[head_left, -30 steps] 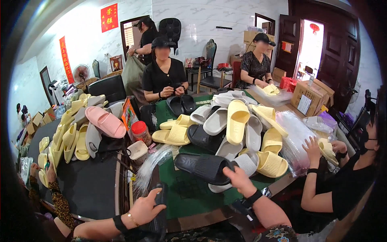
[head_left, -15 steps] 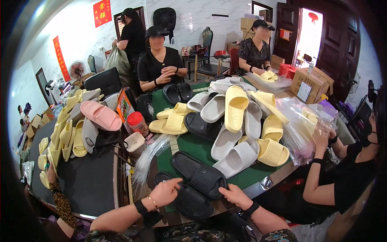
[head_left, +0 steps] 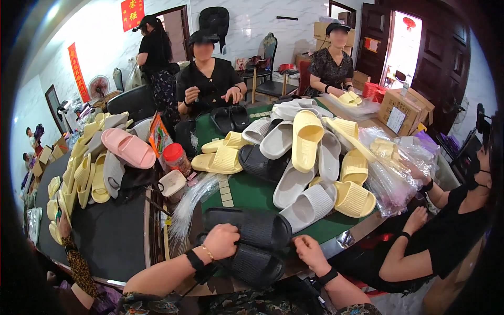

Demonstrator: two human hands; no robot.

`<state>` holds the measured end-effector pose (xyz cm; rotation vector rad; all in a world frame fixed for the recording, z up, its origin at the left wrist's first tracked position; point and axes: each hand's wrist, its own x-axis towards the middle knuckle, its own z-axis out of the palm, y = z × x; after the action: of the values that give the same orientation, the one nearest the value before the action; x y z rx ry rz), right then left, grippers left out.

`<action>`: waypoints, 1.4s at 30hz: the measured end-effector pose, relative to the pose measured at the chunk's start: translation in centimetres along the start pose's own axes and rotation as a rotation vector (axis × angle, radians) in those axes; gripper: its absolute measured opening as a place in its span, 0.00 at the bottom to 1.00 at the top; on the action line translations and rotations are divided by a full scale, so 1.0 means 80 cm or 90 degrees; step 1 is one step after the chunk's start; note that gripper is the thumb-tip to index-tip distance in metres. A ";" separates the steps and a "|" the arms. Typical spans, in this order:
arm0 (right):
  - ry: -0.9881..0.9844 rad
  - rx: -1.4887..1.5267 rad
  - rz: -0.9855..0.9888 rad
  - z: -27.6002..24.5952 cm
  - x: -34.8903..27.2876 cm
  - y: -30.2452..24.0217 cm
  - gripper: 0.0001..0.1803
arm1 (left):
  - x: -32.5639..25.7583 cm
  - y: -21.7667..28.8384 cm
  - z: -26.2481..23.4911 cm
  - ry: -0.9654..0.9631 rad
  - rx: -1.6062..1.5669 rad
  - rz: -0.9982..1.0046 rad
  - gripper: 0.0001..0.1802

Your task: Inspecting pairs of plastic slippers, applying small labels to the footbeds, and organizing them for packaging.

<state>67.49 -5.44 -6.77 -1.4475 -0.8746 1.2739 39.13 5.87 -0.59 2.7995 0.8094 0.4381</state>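
A pair of black slippers [head_left: 257,262] lies side by side at the near edge of the table, toes to the right. My left hand [head_left: 221,241] is closed over the middle of the pair, its fingertips hidden against the slippers. Just off their toe end, my right hand [head_left: 311,253] has its fingers curled and its thumb and forefinger close together. Whether something thin is between them I cannot make out. Beyond the pair, a heap of grey slippers [head_left: 310,205], yellow slippers [head_left: 306,139] and black ones covers the green tabletop [head_left: 249,191].
Clear plastic strips [head_left: 194,207] hang left of the slippers, near a red-lidded jar [head_left: 177,160]. More slippers, one pink [head_left: 128,148], lie on the black table [head_left: 110,236]. Plastic bags [head_left: 391,184] and a cardboard box [head_left: 401,110] are on the right. Several people are around the tables.
The black slippers have turned so their toes point more to the right. My left hand has closed over them. My right hand has come off the toe edge. The person opposite has parted their hands.
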 end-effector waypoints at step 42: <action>-0.252 -0.158 -0.297 0.169 -0.007 -0.111 0.25 | -0.058 0.080 -0.021 0.186 -0.860 -0.475 0.13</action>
<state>54.90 -0.86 2.32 -1.0910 -1.5794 1.1313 37.98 -1.83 1.62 1.1286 0.9828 0.8204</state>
